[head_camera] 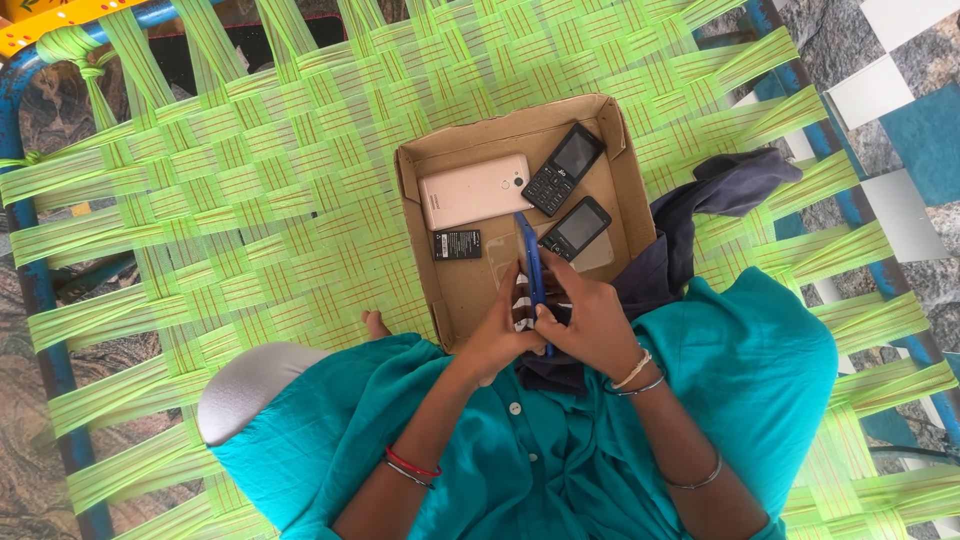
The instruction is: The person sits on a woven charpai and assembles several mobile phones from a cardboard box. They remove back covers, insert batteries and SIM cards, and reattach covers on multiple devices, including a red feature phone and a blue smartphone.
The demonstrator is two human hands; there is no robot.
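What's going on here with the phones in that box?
A person seated on a green woven cot grips a slim blue phone edge-up with both the left hand and right hand, over an open cardboard box. Inside lie a rose-gold smartphone, two black keypad phones and a black battery.

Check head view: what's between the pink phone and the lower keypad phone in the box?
The blue phone's top end, held edge-on by both hands, reaches up between the pink phone and the lower keypad phone; otherwise bare box floor.

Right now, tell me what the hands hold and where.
Both hands hold a blue phone edge-on by its lower end, fingers wrapped around it.
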